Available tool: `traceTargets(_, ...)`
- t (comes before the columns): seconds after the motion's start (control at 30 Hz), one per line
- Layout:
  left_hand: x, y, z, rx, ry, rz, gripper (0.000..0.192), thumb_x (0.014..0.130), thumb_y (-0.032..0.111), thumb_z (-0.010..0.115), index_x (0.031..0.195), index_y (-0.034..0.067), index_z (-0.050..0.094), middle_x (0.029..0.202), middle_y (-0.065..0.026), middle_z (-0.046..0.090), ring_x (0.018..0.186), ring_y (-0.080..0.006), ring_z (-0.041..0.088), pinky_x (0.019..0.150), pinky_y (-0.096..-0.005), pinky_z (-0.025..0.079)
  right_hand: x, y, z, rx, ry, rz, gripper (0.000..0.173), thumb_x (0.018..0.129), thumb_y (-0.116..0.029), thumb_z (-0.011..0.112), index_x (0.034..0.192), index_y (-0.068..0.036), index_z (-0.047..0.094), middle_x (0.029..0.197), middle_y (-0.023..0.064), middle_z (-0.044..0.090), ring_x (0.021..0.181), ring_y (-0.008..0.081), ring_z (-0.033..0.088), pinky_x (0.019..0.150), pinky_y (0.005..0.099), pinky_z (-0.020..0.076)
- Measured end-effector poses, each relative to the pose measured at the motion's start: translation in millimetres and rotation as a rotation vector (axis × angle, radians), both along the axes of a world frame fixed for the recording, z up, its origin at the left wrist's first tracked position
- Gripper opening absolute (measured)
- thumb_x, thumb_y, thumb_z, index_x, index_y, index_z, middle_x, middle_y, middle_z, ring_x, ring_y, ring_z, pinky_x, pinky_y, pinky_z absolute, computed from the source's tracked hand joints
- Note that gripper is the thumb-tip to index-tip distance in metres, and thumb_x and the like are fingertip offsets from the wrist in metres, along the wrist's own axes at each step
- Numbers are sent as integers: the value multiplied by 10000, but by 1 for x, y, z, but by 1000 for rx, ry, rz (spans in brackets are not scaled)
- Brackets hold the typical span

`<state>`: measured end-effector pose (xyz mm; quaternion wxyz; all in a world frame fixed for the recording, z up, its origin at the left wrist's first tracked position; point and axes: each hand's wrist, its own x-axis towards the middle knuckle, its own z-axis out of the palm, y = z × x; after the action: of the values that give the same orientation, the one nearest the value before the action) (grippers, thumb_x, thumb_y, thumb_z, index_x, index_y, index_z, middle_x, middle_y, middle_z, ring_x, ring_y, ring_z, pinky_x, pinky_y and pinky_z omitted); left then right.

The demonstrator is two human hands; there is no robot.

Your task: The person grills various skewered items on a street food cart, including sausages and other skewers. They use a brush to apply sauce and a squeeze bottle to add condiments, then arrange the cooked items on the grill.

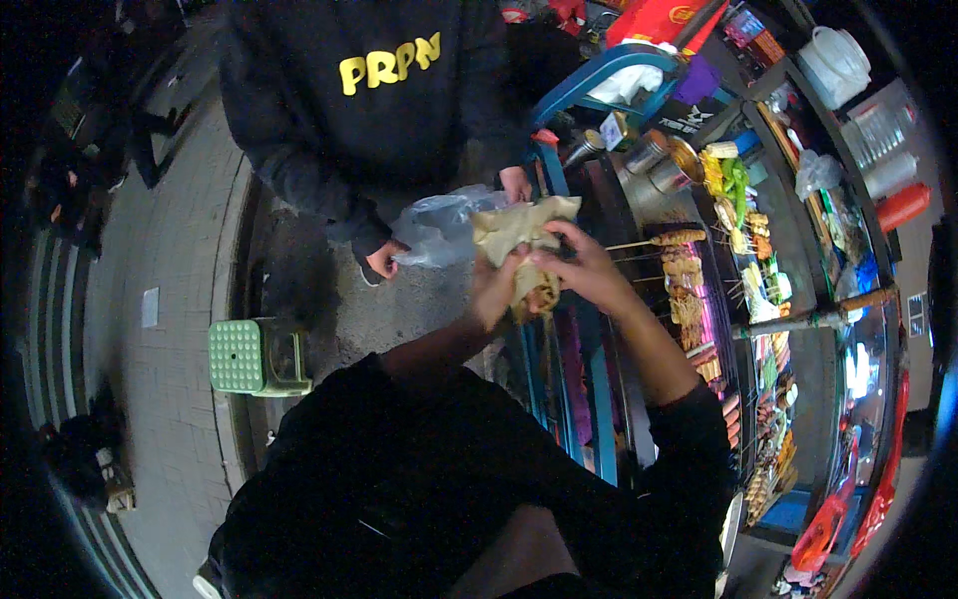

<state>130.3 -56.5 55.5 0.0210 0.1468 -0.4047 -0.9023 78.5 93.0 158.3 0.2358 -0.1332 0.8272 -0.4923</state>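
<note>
Both my hands hold a rolled flatbread wrap [537, 293] partly covered by a brown paper bag [516, 224]. Its browned, filled end points towards me, and the paper spreads out at the far end. My left hand [495, 290] grips the roll from the left, with the thumb on top. My right hand [587, 262] presses on it from the right, index finger and thumb on the paper. Just beyond, a clear plastic bag [445, 228] is held stretched between another person's two hands, touching or very near the paper.
At right, a food cart carries skewers [682, 273], vegetables [737, 187] and metal containers [677, 165]. Blue rails [605, 404] edge it. The other person, in a dark top with yellow lettering [389, 64], stands opposite. A green stool [238, 356] stands left, beside a kerb.
</note>
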Motion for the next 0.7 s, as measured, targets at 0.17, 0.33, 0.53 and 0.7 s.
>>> traceTargets(0.17,3,-51,-57,158,-41,37,395,1010,343,596,1304,86,540,1105,-81,677,904,-205,688,758,-351,577,-26,-68,-70,286,63,61,681,810,-571,761,1285,-123,565,1108,149,690,984,247,686,843,360,529)
traceTargets(0.33,-19,-97,-85,205,-169,-196,426,1026,450,545,1265,98,570,1037,-69,691,839,-198,683,711,-325,579,-64,-98,-125,162,-40,63,500,880,-407,734,1247,-85,622,1023,51,675,857,160,644,655,307,517)
traceTargets(0.53,-36,-115,-111,363,-274,-179,524,1026,557,458,1304,125,563,1112,-59,677,916,-237,679,792,-417,571,-119,-126,-201,-174,-395,-121,265,827,-218,758,1035,-55,733,972,57,704,818,200,680,602,348,548)
traceTargets(0.7,-5,-130,-116,280,-464,-175,922,885,831,404,1566,214,317,1548,-70,397,1233,-368,540,914,-562,496,-161,-145,-269,367,-136,-22,232,789,-153,745,993,-42,741,921,101,721,755,220,682,593,368,547)
